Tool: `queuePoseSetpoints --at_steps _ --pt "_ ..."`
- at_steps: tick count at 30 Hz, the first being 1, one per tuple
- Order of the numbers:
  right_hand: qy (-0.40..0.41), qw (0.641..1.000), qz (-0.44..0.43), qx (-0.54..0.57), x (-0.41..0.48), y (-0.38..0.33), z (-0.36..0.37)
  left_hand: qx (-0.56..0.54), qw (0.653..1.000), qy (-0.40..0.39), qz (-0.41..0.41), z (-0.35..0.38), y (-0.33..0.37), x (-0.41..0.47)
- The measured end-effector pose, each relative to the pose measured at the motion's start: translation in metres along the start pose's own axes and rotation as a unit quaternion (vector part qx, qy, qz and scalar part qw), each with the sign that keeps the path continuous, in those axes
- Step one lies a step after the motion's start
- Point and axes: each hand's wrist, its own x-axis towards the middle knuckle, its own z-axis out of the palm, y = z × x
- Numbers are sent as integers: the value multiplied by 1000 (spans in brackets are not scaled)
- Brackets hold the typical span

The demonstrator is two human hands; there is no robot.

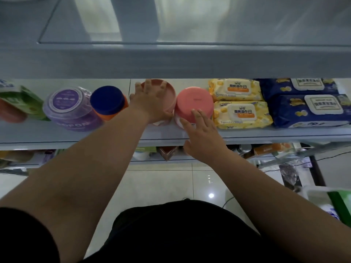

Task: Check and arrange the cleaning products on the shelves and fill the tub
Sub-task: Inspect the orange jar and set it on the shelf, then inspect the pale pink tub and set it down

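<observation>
Two pink-lidded tubs stand side by side on the middle shelf [76, 133]. My left hand [152, 99] lies over the left pink tub [170, 95], fingers spread across its lid and curling over the far rim. The right pink tub [193, 100] stands just beside it. My right hand [203, 137] reaches up from below with straight fingers, the fingertips touching that tub's front edge.
Left of the tubs stand an orange jar with a blue lid [107, 101], a purple jar [70, 107] and a green pack [22, 103]. Right are two yellow wipe packs [239, 112] and two blue wipe packs [307, 109]. An upper shelf [171, 61] overhangs. A lower shelf holds more products.
</observation>
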Motion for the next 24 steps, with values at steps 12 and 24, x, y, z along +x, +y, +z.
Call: queuePoseSetpoints --at_steps 12,24 --pt "80 994 -26 76 -7 8 15 16 998 55 41 10 4 -46" --pt "-82 824 36 560 -23 -42 16 -343 937 -59 15 -37 -16 -125"
